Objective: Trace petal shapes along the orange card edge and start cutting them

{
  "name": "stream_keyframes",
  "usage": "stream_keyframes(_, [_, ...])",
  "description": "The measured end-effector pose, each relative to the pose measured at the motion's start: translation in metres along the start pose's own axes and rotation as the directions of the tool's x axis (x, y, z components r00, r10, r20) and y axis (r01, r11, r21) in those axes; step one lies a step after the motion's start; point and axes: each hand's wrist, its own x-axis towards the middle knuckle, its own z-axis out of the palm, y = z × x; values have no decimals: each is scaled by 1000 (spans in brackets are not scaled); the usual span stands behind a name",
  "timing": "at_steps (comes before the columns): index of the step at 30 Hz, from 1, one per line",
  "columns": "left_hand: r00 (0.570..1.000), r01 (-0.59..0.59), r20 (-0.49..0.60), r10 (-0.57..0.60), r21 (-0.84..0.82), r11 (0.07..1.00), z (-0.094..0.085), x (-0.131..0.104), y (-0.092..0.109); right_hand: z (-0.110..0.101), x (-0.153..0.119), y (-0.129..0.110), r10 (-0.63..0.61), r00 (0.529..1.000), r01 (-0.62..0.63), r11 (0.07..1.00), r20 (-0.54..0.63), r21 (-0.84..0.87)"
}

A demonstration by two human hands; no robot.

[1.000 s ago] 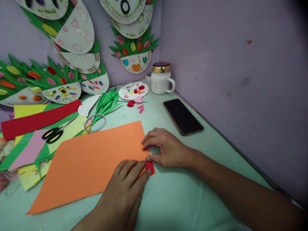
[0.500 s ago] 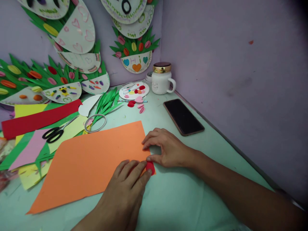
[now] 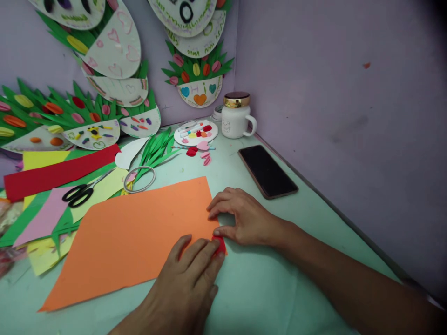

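A smooth, matte, four-sided orange paper sheet (image 3: 139,237) with uneven edges spreads across the frame's centre. At its lower right corner lies a small, rounded red paper piece (image 3: 219,242), partly under the left hand's (image 3: 186,274) fingertips; whether they pinch it cannot be told. The right hand (image 3: 242,216) curves wide, thumb tip at the piece's upper edge.

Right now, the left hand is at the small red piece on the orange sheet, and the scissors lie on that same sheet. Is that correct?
No: the head view shows the scissors on the coloured papers, left of the orange sheet. The left hand is indeed at the small red piece.
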Motion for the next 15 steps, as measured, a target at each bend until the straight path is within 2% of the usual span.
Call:
stream_keyframes(3, [998,-10,69,8,28,1000,1,-1,0,0,0,1,3,1000,-3,1000,1,18])
stream_keyframes(7, [996,-34,85,31,33,999,6,-5,-3,1,0,4,16,1000,-13,995,-26,101])
stream_keyframes(13, [1000,-11,6,11,40,999,12,-5,-5,2,-2,7,11,997,0,987,-72,158])
stream_keyframes(15, [1000,-25,18,24,74,997,14,-3,-4,4,-3,7,-6,997,18,986,-75,165])
